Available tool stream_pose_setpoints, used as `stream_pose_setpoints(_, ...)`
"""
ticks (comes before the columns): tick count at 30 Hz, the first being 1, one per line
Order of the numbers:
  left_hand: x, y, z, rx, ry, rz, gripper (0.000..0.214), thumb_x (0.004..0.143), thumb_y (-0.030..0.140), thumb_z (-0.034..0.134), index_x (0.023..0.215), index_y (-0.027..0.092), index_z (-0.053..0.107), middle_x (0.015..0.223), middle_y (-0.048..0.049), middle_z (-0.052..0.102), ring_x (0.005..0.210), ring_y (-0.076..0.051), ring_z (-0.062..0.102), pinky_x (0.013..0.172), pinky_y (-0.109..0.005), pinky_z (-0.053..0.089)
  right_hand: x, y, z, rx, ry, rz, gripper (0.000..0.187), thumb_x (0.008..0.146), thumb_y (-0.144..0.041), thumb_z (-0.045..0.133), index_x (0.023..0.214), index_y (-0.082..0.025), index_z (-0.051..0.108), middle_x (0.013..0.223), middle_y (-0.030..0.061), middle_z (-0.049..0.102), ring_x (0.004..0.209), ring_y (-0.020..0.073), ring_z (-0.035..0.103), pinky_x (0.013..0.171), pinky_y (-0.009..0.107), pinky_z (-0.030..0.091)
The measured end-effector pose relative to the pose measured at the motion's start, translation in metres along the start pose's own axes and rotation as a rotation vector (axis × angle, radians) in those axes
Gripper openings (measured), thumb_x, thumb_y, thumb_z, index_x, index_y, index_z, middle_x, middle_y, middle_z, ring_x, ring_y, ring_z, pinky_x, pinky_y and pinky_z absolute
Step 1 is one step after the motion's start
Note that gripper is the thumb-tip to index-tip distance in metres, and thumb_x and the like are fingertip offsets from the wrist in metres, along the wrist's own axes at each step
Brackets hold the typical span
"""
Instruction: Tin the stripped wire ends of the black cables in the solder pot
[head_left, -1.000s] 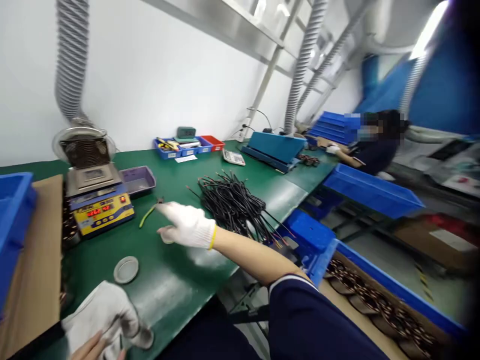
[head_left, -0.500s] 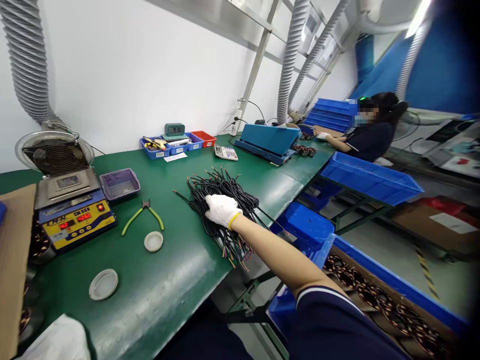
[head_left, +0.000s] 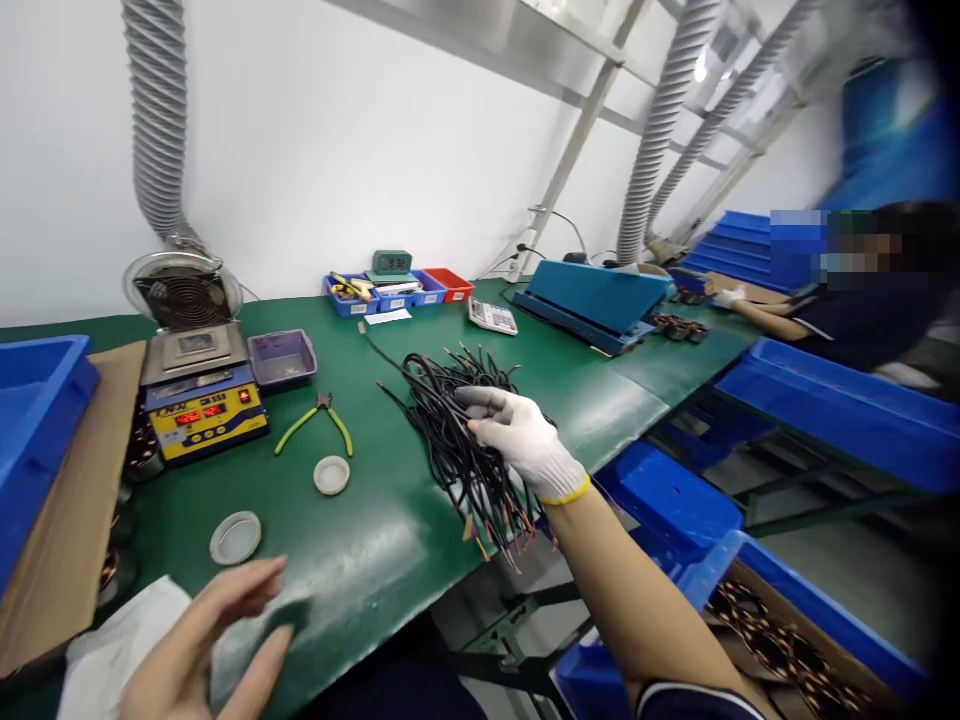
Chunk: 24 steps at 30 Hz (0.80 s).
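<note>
A heap of black cables (head_left: 442, 450) with stripped, coloured wire ends lies on the green worktable (head_left: 375, 620). My right hand (head_left: 529, 445), in a white glove with a yellow cuff, is closed on a black cable (head_left: 386, 352) at the top of the heap. That cable's far end sticks up to the left, past the others. Low on the left is my left hand (head_left: 202, 640), bare, thumb and fingers apart with nothing between them. It hovers above the table near a white cloth (head_left: 112, 645) and a shallow round dish (head_left: 235, 538).
Green-handled cutters (head_left: 315, 420), a second small dish (head_left: 331, 475) and a solder pot (head_left: 206, 420) stand left of the heap. Behind are a purple tray (head_left: 283, 358), a calculator (head_left: 493, 316) and a blue fixture (head_left: 592, 300). A co-worker (head_left: 855, 320) sits at far right.
My left hand has come into view at lower left. My right hand has turned and drawn slightly back, lifting a cable from the heap. The view has swung left.
</note>
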<state>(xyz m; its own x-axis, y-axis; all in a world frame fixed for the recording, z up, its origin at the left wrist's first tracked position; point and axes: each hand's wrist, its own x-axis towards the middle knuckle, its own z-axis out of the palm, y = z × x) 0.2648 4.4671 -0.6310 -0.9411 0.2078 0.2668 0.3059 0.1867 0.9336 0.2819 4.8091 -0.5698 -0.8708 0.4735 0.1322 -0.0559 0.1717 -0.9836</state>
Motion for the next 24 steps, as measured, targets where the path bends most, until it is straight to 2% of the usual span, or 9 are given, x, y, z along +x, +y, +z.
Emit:
stream_pose_setpoints(1,0.009,0.012,0.016,-0.082,-0.057,-0.09,0.039,0.07,0.044,0.072,0.104,0.024,0.066,0.107,-0.008,0.067,0.088,-0.023,0.065,0.078,-0.032,0.054,-0.007,-0.003,0.01,-0.004,-0.035,0.015,0.059,0.055,-0.026,0.064,0.112,-0.01,0.059,0.075,-0.0002,0.056,0.054,0.0048,0.046,0.051,0.02,0.039)
stream_pose_setpoints(3,0.029,0.031,0.043,-0.294,-0.194,-0.23,0.053,0.067,0.047,0.075,0.11,0.019,0.061,0.111,-0.0122,0.064,0.075,-0.019,0.064,0.059,-0.028,0.053,-0.02,-0.005,0.031,-0.014,-0.13,0.045,0.059,0.055,-0.026,0.065,0.112,-0.01,0.059,0.077,0.001,0.058,0.056,0.0059,0.049,0.051,0.021,0.041)
stream_pose_setpoints(5,0.047,0.042,0.062,-0.495,-0.193,-0.336,0.056,0.067,0.046,0.075,0.113,0.019,0.057,0.116,-0.0122,0.061,0.065,-0.014,0.061,0.045,-0.022,0.044,-0.031,0.0,0.048,-0.016,-0.265,0.084,0.061,0.056,-0.026,0.064,0.114,-0.01,0.058,0.076,0.0017,0.058,0.057,0.0075,0.051,0.051,0.022,0.043)
stream_pose_setpoints(9,0.063,0.041,0.073,-0.812,-0.046,-0.375,0.041,0.063,0.042,0.078,0.086,0.012,0.061,0.083,-0.0055,0.065,0.051,-0.007,0.051,0.039,-0.017,0.037,-0.044,0.014,0.07,-0.112,-0.509,0.115,0.056,0.06,-0.025,0.062,0.115,-0.012,0.058,0.082,0.0049,0.062,0.065,0.0112,0.055,0.057,0.025,0.047)
stream_pose_setpoints(12,0.06,0.037,0.071,-0.858,-0.005,-0.34,0.039,0.059,0.041,0.081,0.076,0.013,0.061,0.069,-0.002,0.064,0.045,-0.007,0.049,0.041,-0.02,0.042,-0.046,0.01,0.079,-0.264,-0.593,0.051,0.056,0.061,-0.025,0.065,0.116,-0.017,0.058,0.093,0.0053,0.063,0.078,0.0139,0.057,0.068,0.026,0.048)
stream_pose_setpoints(14,0.059,0.037,0.068,-0.84,0.021,-0.322,0.039,0.058,0.042,0.081,0.075,0.013,0.061,0.066,-0.001,0.063,0.042,-0.007,0.048,0.043,-0.022,0.045,-0.045,-0.001,0.086,-0.456,-0.624,0.014,0.056,0.062,-0.029,0.068,0.116,-0.022,0.059,0.091,0.002,0.063,0.077,0.0136,0.056,0.068,0.025,0.045)
stream_pose_setpoints(17,0.058,0.038,0.061,-0.797,0.048,-0.298,0.039,0.058,0.042,0.081,0.076,0.012,0.062,0.067,-0.0013,0.064,0.042,-0.007,0.049,0.041,-0.021,0.045,-0.045,-0.019,0.093,-0.675,-0.676,-0.034,0.039,0.072,-0.037,0.062,0.108,-0.024,0.062,0.083,-0.0015,0.063,0.071,0.0119,0.054,0.066,0.025,0.04)
stream_pose_setpoints(21,0.059,0.033,0.033,-0.825,0.178,-0.225,0.04,0.062,0.035,0.08,0.092,0.013,0.066,0.081,-0.005,0.068,0.048,-0.007,0.051,0.039,-0.018,0.041,-0.041,-0.025,0.089,-0.696,-0.819,0.027,0.025,0.081,-0.036,0.051,0.096,-0.021,0.062,0.077,-0.003,0.062,0.067,0.0099,0.052,0.062,0.022,0.037)
stream_pose_setpoints(24,0.062,0.026,0.008,-0.897,0.332,-0.176,0.034,0.062,0.03,0.081,0.089,0.014,0.068,0.084,-0.0053,0.068,0.053,-0.007,0.052,0.043,-0.017,0.043,-0.039,-0.019,0.081,-0.694,-0.883,0.096,0.023,0.081,-0.035,0.05,0.094,-0.019,0.061,0.076,-0.0028,0.061,0.066,0.0092,0.051,0.061,0.022,0.036)
